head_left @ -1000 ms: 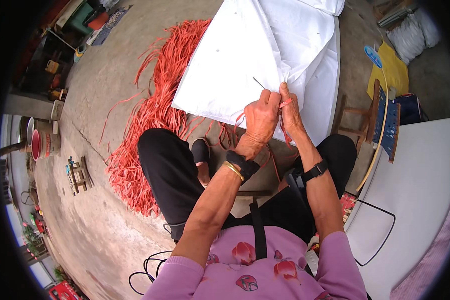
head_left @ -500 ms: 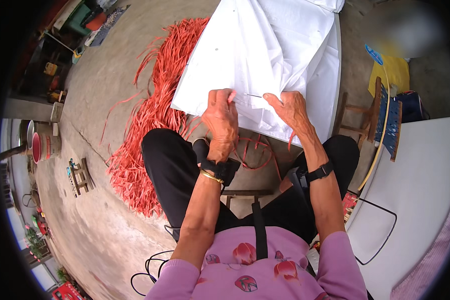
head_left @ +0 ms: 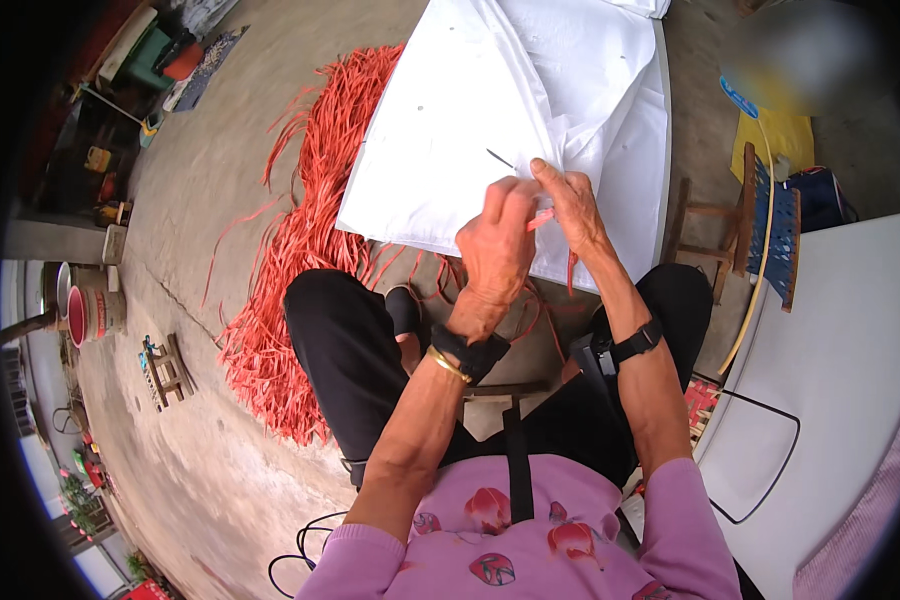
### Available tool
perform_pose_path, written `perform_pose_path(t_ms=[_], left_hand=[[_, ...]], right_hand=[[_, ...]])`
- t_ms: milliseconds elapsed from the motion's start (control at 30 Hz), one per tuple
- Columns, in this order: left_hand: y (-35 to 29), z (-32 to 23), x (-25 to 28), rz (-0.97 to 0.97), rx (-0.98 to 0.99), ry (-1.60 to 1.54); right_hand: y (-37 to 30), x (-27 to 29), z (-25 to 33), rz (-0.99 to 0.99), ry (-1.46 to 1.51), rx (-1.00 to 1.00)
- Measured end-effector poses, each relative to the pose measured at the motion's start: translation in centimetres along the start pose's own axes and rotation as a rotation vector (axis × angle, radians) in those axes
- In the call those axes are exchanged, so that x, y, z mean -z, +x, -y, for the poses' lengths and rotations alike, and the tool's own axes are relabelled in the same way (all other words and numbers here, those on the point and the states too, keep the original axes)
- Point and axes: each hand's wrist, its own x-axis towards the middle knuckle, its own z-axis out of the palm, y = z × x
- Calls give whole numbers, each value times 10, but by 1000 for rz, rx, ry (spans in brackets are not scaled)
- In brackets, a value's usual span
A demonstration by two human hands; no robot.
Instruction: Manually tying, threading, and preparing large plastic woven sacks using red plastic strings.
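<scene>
White sheet (head_left: 450, 130) beside red strands (head_left: 320, 190).
A red strip (head_left: 541, 218) is seen between the left hand (head_left: 495, 240) and right hand (head_left: 576, 212).

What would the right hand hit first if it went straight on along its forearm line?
Probably the gathered fold of the white sheet, just beyond the thumb of the right hand. Depth is unclear; it may already be touching the sheet.

A grey concrete floor (head_left: 200, 250) is shown under diffuse light, on which a small wooden stool (head_left: 168, 368) is placed. Left of and beyond the stool, a red-lined bucket (head_left: 105, 312) is seen; nearer and to its left, flowering plants (head_left: 78, 495). Far to its right, a blue-webbed wooden chair (head_left: 782, 235) and a white flat surface (head_left: 850, 330) are set.
</scene>
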Motion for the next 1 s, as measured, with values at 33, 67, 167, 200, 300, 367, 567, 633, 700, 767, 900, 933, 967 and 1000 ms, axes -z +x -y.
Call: perform_pose_path(t_ms=[33,67,167,200,300,367,567,633,700,767,900,933,967,1000], left_hand=[[-3,0,5,-126,103,33],[-4,4,7,-102,210,63],[-15,39,0,33,343,101],[-17,51,-3,17,429,102],[-13,66,-4,-53,582,101],[-8,65,3,-146,532,146],[-3,30,-3,-130,193,146],[-4,10,-9,-42,202,67],[-2,9,-9,-14,190,-42],[0,7,-7,14,175,-153],[-21,22,2,-15,243,-197],[-27,24,0,66,313,-166],[-32,26,-2,146,382,-134],[-34,27,-10,146,435,-131]], right_hand=[[-2,2,4,-14,-122,-17],[-4,4,5,-29,-244,-36],[-1,5,1,-8,-332,24],[2,9,1,5,-592,40],[1,10,-6,-13,-879,299],[1,13,-8,23,-965,334],[5,2,-13,154,-974,347],[7,0,-16,173,-892,325],[6,-4,-16,87,-324,213],[5,-1,-11,68,-190,120],[0,-1,9,29,-393,-49],[0,0,11,34,-466,-33],[0,0,11,39,-538,-16],[1,0,8,38,-540,-20]])
